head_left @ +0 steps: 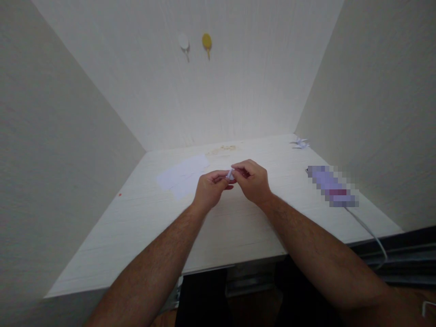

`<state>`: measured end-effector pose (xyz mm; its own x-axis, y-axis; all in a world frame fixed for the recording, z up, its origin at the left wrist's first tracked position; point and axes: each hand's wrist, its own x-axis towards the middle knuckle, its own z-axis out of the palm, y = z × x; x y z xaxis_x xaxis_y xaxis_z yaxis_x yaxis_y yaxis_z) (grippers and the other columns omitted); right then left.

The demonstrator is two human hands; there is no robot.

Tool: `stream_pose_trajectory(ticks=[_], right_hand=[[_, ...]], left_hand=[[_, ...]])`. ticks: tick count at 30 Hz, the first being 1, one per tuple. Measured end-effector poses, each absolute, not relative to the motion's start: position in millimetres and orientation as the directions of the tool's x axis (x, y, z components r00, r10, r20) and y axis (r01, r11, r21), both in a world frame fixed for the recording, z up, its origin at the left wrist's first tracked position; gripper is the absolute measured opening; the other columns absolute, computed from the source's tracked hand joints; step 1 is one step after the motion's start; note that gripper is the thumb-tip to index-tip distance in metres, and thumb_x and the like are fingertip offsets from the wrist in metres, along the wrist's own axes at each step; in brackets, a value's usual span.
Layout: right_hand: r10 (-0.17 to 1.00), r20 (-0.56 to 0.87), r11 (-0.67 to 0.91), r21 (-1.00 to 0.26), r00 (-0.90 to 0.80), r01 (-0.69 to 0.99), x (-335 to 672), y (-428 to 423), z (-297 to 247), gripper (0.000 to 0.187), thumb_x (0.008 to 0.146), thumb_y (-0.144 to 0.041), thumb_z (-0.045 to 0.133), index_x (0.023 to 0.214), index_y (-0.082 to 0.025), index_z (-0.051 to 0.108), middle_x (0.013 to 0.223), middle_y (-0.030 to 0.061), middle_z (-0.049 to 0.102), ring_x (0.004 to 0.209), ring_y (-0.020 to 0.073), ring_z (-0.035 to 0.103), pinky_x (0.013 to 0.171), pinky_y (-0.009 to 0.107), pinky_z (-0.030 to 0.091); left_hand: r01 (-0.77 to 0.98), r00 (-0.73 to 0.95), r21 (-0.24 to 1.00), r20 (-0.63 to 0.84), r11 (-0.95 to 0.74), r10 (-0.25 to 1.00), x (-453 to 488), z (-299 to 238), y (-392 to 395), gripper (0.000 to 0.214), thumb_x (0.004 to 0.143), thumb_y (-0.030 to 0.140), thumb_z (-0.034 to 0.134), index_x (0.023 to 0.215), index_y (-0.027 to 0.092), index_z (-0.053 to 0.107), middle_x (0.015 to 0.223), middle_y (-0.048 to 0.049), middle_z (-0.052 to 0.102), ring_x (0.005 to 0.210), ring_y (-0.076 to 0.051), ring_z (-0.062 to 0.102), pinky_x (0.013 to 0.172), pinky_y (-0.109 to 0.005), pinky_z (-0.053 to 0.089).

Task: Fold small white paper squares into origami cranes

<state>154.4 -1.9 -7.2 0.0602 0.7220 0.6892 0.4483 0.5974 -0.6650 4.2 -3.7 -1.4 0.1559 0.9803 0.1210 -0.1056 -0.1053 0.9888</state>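
A small folded piece of white paper [230,174] is pinched between both hands above the middle of the table. My left hand [211,188] is closed, its thumb and fingers on the paper's left side. From the right, my right hand [252,180] grips the same paper with thumb and forefinger. The fingers cover much of it, so its exact folded shape is hard to make out. Flat white paper sheets [185,172] lie on the table to the left, beyond my left hand.
Small folded paper figures [300,144] stand in the back right corner. A blurred-out flat device [330,186] with a white cable [368,229] lies at the right. White and yellow hooks [206,42] are on the back wall. Walls enclose the table [218,236] on three sides.
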Motion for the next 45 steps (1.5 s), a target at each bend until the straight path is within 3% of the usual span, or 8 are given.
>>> stream_pose_trajectory(ticks=[12, 20, 24, 30, 33, 35, 40, 45], right_hand=[[0.678, 0.734, 0.667, -0.588, -0.044, 0.458, 157, -5, -8, 0.01, 0.084, -0.022, 0.058, 0.077, -0.021, 0.065, 0.076, 0.0016, 0.066, 0.071, 0.0144, 0.06, 0.065, 0.028, 0.049], [0.912, 0.411, 0.411, -0.911, -0.006, 0.038, 150, -8, -3, 0.011, 0.078, -0.029, 0.065, 0.074, -0.019, 0.064, 0.067, 0.0016, 0.069, 0.062, 0.0144, 0.066, 0.06, 0.028, 0.054], [0.962, 0.275, 0.274, -0.96, 0.002, -0.061, 150, -3, -3, 0.019, 0.071, -0.034, 0.073, 0.07, -0.018, 0.062, 0.062, 0.0016, 0.069, 0.056, 0.0142, 0.065, 0.058, 0.028, 0.056], [0.99, 0.122, 0.107, -0.978, -0.075, -0.179, 150, 3, -7, 0.036, 0.059, -0.034, 0.08, 0.081, -0.02, 0.056, 0.056, -0.0057, 0.063, 0.046, 0.012, 0.059, 0.047, 0.025, 0.05], [0.988, 0.129, 0.123, -0.99, -0.084, -0.069, 149, 2, -7, 0.028, 0.064, -0.037, 0.075, 0.078, -0.018, 0.06, 0.057, -0.0034, 0.062, 0.046, 0.0112, 0.055, 0.046, 0.025, 0.047], [0.969, 0.247, 0.249, -0.962, -0.031, 0.111, 149, -1, -7, 0.02, 0.07, -0.036, 0.07, 0.07, -0.018, 0.061, 0.055, -0.0028, 0.059, 0.047, 0.0103, 0.051, 0.046, 0.023, 0.042], [0.863, 0.505, 0.455, -0.784, 0.008, 0.423, 151, -5, -8, 0.016, 0.077, -0.032, 0.063, 0.066, -0.02, 0.061, 0.056, -0.0029, 0.058, 0.052, 0.0103, 0.049, 0.051, 0.024, 0.038], [0.858, 0.5, 0.506, -0.786, -0.117, 0.356, 155, -3, -8, 0.019, 0.083, -0.035, 0.06, 0.072, -0.02, 0.064, 0.062, -0.0012, 0.06, 0.056, 0.0112, 0.052, 0.052, 0.024, 0.04]], left_hand=[[-0.28, 0.123, 0.96, 0.031, 0.005, 0.992, 4, -5, 0, 0.03, 0.069, 0.034, 0.079, 0.089, 0.012, 0.074, 0.085, -0.0093, 0.075, 0.075, -0.018, 0.071, 0.078, -0.037, 0.06], [-0.147, 0.006, 0.955, 0.261, -0.257, 0.965, 6, -1, -1, 0.025, 0.069, 0.026, 0.078, 0.09, 0.014, 0.075, 0.089, -0.0086, 0.076, 0.078, -0.018, 0.071, 0.083, -0.037, 0.059], [-0.132, -0.038, 0.928, 0.346, -0.348, 0.937, 7, -3, -3, 0.022, 0.07, 0.025, 0.077, 0.09, 0.016, 0.075, 0.106, -0.0102, 0.074, 0.096, -0.02, 0.071, 0.093, -0.037, 0.055], [-0.113, -0.053, 0.918, 0.376, -0.38, 0.925, 8, -1, -6, 0.018, 0.075, 0.027, 0.072, 0.089, 0.015, 0.071, 0.101, -0.0108, 0.075, 0.094, -0.021, 0.071, 0.09, -0.034, 0.056], [-0.104, -0.029, 0.923, 0.369, -0.37, 0.929, 7, -3, -4, 0.045, 0.073, 0.023, 0.073, 0.117, 0.018, 0.063, 0.103, -0.0105, 0.074, 0.092, -0.019, 0.071, 0.084, -0.032, 0.057], [-0.038, -0.029, 0.93, 0.365, -0.366, 0.931, 6, -4, -3, 0.052, 0.073, 0.022, 0.073, 0.123, 0.02, 0.061, 0.104, -0.0101, 0.074, 0.09, -0.018, 0.071, 0.083, -0.031, 0.056], [0.216, -0.046, 0.897, 0.404, -0.386, 0.914, 2, -1, -2, 0.014, 0.073, 0.029, 0.073, 0.082, 0.019, 0.076, 0.082, -0.0051, 0.075, 0.075, -0.017, 0.068, 0.075, -0.029, 0.055], [0.052, -0.019, 0.944, 0.328, -0.326, 0.945, 1, 3, -1, 0.014, 0.071, 0.03, 0.075, 0.076, 0.017, 0.074, 0.074, -0.004, 0.072, 0.066, -0.014, 0.063, 0.064, -0.027, 0.051]])
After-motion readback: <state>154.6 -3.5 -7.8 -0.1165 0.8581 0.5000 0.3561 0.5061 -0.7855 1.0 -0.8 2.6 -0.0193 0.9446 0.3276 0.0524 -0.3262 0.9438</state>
